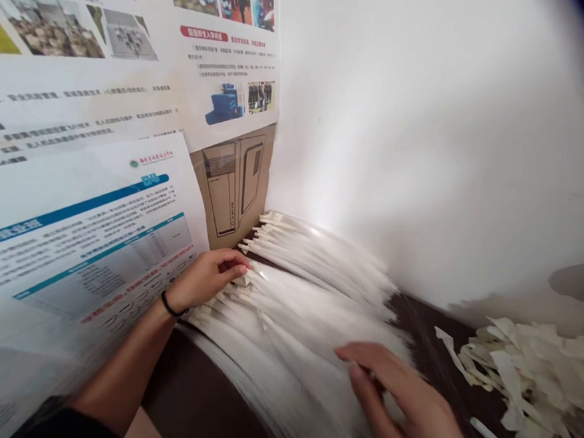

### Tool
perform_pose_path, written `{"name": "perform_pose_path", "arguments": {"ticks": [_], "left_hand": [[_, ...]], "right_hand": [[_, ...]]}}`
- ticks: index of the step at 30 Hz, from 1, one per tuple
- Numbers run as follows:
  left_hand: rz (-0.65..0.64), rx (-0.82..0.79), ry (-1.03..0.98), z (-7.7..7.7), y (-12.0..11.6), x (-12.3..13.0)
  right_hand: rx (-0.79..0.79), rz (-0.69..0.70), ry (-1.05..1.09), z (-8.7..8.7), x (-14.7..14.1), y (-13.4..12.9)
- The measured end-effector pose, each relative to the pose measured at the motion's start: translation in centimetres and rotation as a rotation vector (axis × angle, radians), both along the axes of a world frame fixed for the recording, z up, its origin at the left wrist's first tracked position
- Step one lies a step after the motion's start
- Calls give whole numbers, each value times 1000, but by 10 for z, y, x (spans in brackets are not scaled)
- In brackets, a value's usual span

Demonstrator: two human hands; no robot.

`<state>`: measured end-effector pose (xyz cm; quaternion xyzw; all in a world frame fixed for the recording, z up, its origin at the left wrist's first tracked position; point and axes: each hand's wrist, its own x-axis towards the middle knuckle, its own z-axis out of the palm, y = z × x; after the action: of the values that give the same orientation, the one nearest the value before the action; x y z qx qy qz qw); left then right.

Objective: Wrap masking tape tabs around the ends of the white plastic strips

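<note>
We've got the near row of white fibre bundles [299, 325] right under us. Long axis runs from the taped ends, upper L, out to loose tips approx. 4 o'clock, w/ the leftmost strands curving nearer 5. Our L hand [207, 279] is at the taped ends, so it's the closer one to the bound side; fibre lengths lie 3 to 5 o'clock from its fingertips. Our R hand [404, 394] sits approx. 4 o'clock of the L, over the strands partway to the loose tips.

Grip: L thumb & index are brought together at a taped bundle end [243, 280], prob. pinching it. R thumb & index are narrowly parted, tips near the strands; we can't tell if any fibres are caught btwn them or if the hand touches the row.

Far row of bundles [319, 250] lies just beyond, its taped ends approx. 1 o'clock from our L fingertips, running roughly parallel, w/ a dark strip of tabletop [194, 386] showing btwn rows at the upper end. Pile of cream tape-like scraps [553, 374] is at 3 o'clock of our R hand, apart from it; a thin white stick [484, 430] is at 4. Cardboard box w/ a PC-tower drawing [237, 183] stands 12 to 1 o'clock of the L hand.
</note>
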<state>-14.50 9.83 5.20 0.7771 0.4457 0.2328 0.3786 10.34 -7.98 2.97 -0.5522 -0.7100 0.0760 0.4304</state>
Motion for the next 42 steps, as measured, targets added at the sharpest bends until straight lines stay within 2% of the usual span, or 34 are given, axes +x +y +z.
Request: {"name": "perform_pose_path", "arguments": {"ticks": [3, 7, 11, 19, 26, 29, 38, 42], "left_hand": [[-2, -40, -83, -4, -6, 2], [-30, -65, -153, -7, -10, 4], [-40, -83, -184, -7, -11, 6], [44, -320, -281, -4, -14, 12], [9, -267, -297, -13, -12, 11], [13, -198, -279, -13, -14, 12], [144, 45, -161, -18, -19, 19], [230, 67, -191, -21, -24, 26]], "right_hand": [[11, 20, 4, 11, -28, 41], [-97, 68, 19, 3, -61, 90], [-207, 95, 32, -4, -73, 114], [-261, 80, 66, -6, -76, 119], [-237, 63, 2, -12, -79, 117], [-212, 26, -55, -14, -83, 115], [-175, -106, -200, -19, -90, 118], [-146, -114, -258, -19, -87, 120]]}}
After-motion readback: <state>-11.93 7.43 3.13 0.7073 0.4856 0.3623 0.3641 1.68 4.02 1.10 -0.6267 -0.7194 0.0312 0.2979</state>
